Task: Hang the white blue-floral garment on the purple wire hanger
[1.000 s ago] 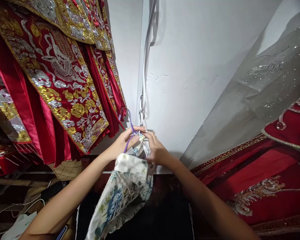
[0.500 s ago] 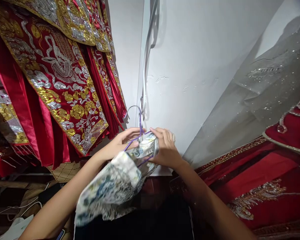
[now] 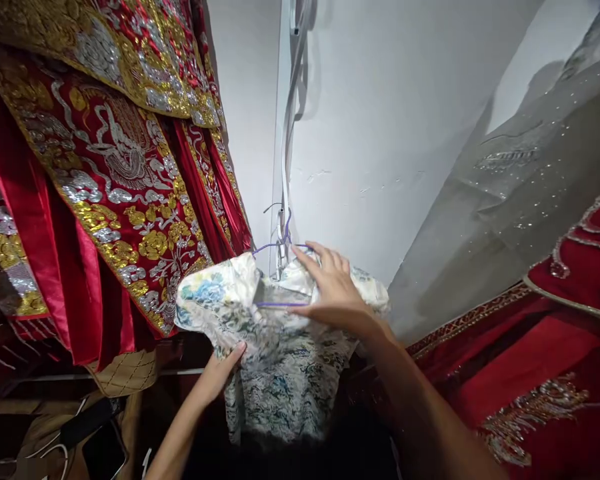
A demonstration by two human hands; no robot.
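Observation:
A floral blouse (image 3: 285, 380), white with blue, green and yellow print, hangs on a thin purple hanger (image 3: 267, 247). The hanger's hook sits by the lower end of a white metal bar (image 3: 285, 140) against the wall; whether it is hooked there I cannot tell. My right hand (image 3: 337, 290) is curled over the blouse's collar and shoulder at the right, with the fingers near the hanger's upper arm. Lower on the left, my left hand (image 3: 219, 375) pinches the blouse's side below the sleeve, thumb in front and the other fingers hidden behind the cloth.
Red robes (image 3: 115, 167) with gold and silver embroidery hang at the left. At the right are a sheer sparkling grey fabric (image 3: 510, 167) and red beaded garments (image 3: 540, 347). A phone (image 3: 105, 450) and cables lie at the lower left.
The blouse has turned from slanted and bunched to facing me, shoulders spread on the hanger. My left hand has moved down from the hanger to the blouse's side; my right hand stays near the collar.

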